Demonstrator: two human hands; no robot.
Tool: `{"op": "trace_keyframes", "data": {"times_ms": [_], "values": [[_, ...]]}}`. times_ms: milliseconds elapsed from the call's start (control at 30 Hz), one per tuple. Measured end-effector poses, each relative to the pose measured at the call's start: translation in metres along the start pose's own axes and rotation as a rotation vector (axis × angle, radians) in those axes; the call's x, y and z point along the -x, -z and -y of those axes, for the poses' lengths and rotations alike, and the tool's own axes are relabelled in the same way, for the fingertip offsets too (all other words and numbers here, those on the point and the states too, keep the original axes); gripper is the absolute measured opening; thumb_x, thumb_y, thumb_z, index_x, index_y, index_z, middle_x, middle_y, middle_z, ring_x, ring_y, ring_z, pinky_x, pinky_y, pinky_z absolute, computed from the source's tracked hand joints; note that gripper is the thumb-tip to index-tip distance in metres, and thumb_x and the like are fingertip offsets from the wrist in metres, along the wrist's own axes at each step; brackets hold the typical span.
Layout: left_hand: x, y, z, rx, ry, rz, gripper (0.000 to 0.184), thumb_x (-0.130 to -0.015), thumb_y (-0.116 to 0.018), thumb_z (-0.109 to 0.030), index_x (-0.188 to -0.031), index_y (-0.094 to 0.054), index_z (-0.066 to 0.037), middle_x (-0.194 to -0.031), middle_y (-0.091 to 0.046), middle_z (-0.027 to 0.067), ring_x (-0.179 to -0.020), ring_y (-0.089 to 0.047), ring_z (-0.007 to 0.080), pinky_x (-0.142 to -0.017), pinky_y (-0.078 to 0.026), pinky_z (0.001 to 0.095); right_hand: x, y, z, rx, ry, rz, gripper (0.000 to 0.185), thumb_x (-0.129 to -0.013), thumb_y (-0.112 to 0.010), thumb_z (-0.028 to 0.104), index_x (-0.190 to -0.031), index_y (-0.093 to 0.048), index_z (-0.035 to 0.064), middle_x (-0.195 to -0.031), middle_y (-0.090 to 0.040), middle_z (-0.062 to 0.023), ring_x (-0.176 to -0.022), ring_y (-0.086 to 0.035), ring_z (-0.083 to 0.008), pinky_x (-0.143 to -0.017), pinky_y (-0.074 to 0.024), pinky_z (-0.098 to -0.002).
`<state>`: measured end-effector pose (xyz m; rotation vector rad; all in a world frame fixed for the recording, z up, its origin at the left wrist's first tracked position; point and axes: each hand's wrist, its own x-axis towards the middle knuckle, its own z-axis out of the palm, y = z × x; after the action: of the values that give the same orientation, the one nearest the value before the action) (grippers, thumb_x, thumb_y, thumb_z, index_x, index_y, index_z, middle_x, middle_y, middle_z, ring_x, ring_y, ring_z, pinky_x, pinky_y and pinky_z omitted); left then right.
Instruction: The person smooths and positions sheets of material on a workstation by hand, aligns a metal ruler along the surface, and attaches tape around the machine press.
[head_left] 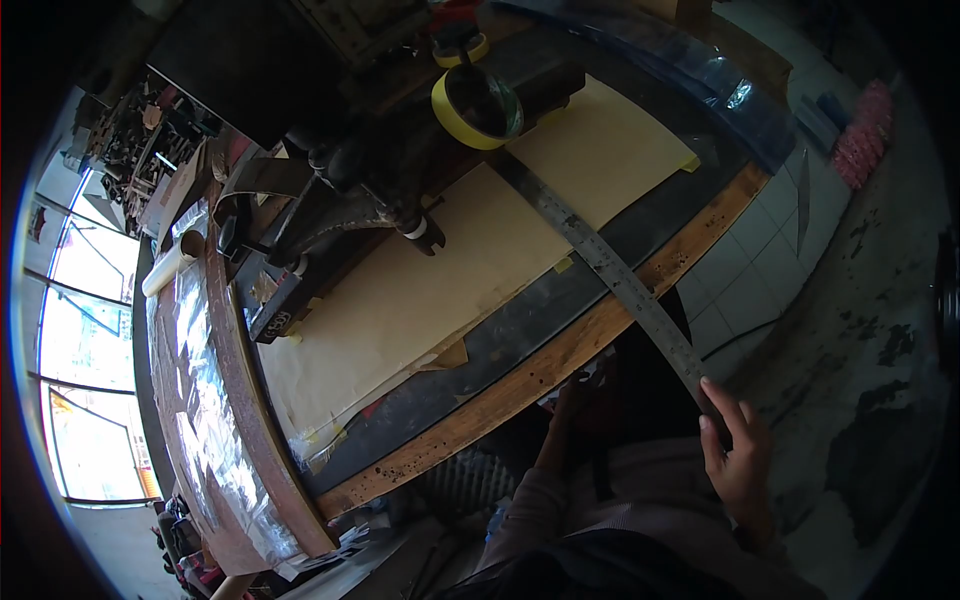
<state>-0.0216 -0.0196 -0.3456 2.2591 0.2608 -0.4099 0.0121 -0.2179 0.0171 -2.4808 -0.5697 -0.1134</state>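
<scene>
My right hand [738,450] grips the near end of a long metal ruler [625,283], thumb and fingers closed on it. The ruler slants across the wooden table edge, and its far part lies over a sheet of tan paper [430,290]. Yellow tape shows at the sheet's corners and edge. In shadow below the table edge is my left hand [575,392]; its fingers are too dark to make out, and whatever it may hold is hidden.
A dark metal machine [370,185] stands over the sheet's far side. A yellow tape roll [455,125] stands by the ruler's far end. Plastic film [735,95] covers the back right corner. A paper roll [173,262] lies on the left-hand bench, and a pink bundle [865,135] stands on the floor.
</scene>
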Motion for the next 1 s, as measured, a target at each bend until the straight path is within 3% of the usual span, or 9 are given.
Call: {"op": "trace_keyframes", "data": {"times_ms": [133,200,567,1000], "values": [[-0.003,-0.014,0.011,0.333,0.133,-0.076,0.037,-0.093,-0.054,-0.021,-0.131,-0.053,-0.020,-0.114,-0.060,0.0184,-0.092,-0.066,0.0295,-0.074,-0.053,0.0372,0.000,-0.001,-0.001,-0.015,0.012,-0.009,0.047,-0.080,-0.066,0.006,-0.125,-0.060,0.0156,-0.073,-0.054,-0.0060,-0.058,-0.052,-0.0184,-0.053,-0.0433,-0.0317],[-0.003,-0.014,0.012,0.332,0.095,-0.102,0.039,-0.092,-0.057,-0.025,-0.129,-0.054,-0.014,-0.110,-0.063,0.0182,-0.093,-0.066,0.0301,-0.075,-0.053,0.0371,0.000,-0.001,-0.001,-0.018,0.010,-0.006,0.047,-0.080,-0.066,0.006,-0.125,-0.060,0.0156,-0.073,-0.053,-0.0059,-0.057,-0.051,-0.0184,-0.053,-0.0430,-0.0318],[-0.020,-0.039,0.028,0.384,-0.095,-0.131,0.045,-0.091,-0.057,-0.033,-0.129,-0.052,-0.011,-0.107,-0.065,0.0179,-0.095,-0.066,0.0315,-0.078,-0.053,0.0390,0.005,-0.001,-0.003,0.008,0.038,-0.017,0.046,-0.081,-0.067,0.008,-0.126,-0.060,0.0161,-0.068,-0.046,-0.0045,-0.054,-0.045,-0.0164,-0.050,-0.0405,-0.0308],[-0.031,-0.058,0.049,0.416,-0.125,-0.115,0.050,-0.089,-0.057,-0.041,-0.127,-0.052,-0.008,-0.107,-0.066,0.0186,-0.098,-0.065,0.0341,-0.081,-0.052,0.0418,0.023,-0.004,0.010,-0.051,0.041,0.007,0.049,-0.081,-0.069,0.009,-0.128,-0.059,0.0185,-0.064,-0.044,-0.0025,-0.046,-0.040,-0.0128,-0.043,-0.0377,-0.0293]]}}
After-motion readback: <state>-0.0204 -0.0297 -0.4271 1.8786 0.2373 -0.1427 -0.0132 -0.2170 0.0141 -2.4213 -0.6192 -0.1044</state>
